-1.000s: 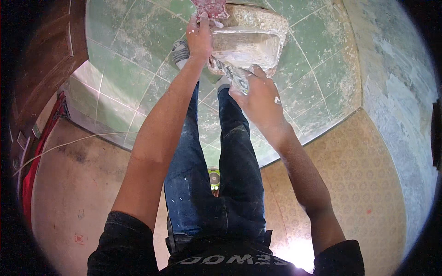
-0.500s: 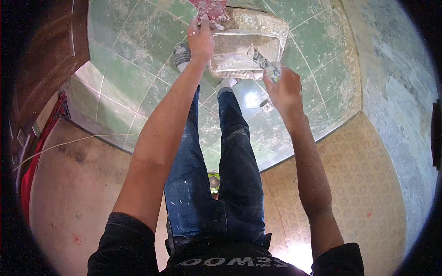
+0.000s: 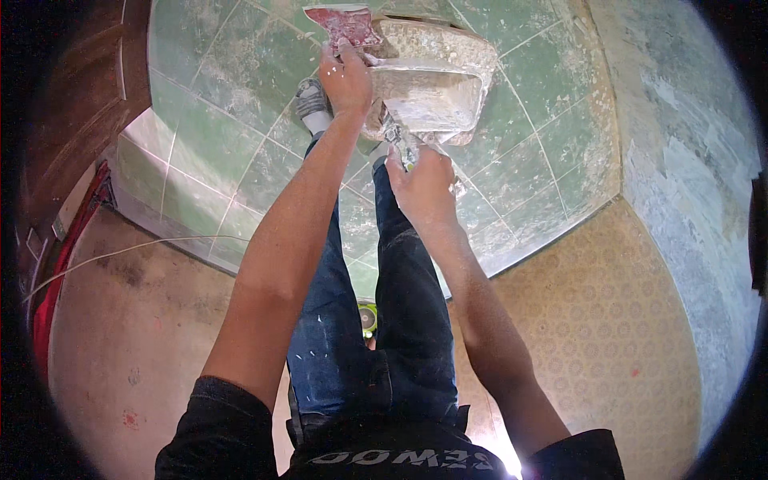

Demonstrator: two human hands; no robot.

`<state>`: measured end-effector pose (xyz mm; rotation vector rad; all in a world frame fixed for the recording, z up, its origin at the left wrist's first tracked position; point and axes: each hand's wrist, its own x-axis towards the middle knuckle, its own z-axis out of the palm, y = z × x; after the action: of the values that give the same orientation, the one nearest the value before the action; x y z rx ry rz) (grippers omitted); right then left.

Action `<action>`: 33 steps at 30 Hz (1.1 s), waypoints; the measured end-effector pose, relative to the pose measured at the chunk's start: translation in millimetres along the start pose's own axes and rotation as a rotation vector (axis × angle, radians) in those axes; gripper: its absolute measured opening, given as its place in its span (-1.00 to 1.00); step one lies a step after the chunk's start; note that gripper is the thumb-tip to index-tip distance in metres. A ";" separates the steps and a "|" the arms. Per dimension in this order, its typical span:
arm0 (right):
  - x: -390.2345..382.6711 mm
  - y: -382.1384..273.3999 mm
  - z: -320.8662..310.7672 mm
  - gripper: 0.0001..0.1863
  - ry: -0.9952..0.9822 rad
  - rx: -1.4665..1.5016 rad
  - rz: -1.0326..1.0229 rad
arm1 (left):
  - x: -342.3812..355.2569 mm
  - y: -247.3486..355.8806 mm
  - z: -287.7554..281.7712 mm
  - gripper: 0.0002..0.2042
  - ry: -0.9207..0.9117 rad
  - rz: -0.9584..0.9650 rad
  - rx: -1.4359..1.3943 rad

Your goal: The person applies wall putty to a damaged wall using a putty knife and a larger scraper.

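Nearest, below the hands, we see jeans [image 3: 328, 360] flecked with white. Beyond them the right hand [image 3: 426, 188] is closed around the handle of a smeared knife [image 3: 402, 144], whose tip points to the tub's near left corner; we cannot tell whether they touch. The tub [image 3: 478, 80] sits on green tiles [image 3: 224, 128], its mouth facing us. Whitish paste [image 3: 424, 100] coats its inside, how thickly we cannot tell, and its far outer wall is crusted brown and white. At its left side, the left hand [image 3: 346, 80] pinches a red scraper [image 3: 346, 26] between thumb and fingers, the white-edged blade pointing away from us.
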<state>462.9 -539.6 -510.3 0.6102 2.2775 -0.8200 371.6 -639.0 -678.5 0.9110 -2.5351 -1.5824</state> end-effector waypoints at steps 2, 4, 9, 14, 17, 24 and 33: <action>-5.0 -1.6 4.8 -0.66 0.063 0.028 0.035 | -1.7 3.2 1.0 -0.60 -0.016 -0.022 -0.030; -12.1 -3.4 12.5 -0.66 0.103 0.155 0.048 | -5.3 12.9 0.7 -0.60 0.032 -0.034 0.060; -27.3 -10.0 32.8 -0.69 0.208 0.529 0.186 | -9.3 23.5 -2.1 -0.51 -0.003 -0.140 -0.005; -30.5 10.3 50.1 -0.67 0.038 1.062 0.512 | -2.4 -3.0 4.7 -0.42 0.047 -0.133 0.044; -34.6 38.2 38.9 -0.63 0.062 1.431 0.527 | 4.1 -16.9 8.6 -0.54 -0.015 -0.184 -0.106; 19.7 54.5 -19.5 -0.59 0.155 0.251 0.042 | 1.4 -14.2 8.9 -0.57 -0.132 -0.170 -0.222; 35.6 -13.0 -5.2 -0.56 -0.204 -0.088 0.176 | 4.8 -14.1 -0.7 -0.42 -0.050 -0.170 -0.077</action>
<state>428.4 -538.0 -526.7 0.6448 2.0318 -0.6614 374.4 -646.3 -691.1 1.1176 -2.4683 -1.7555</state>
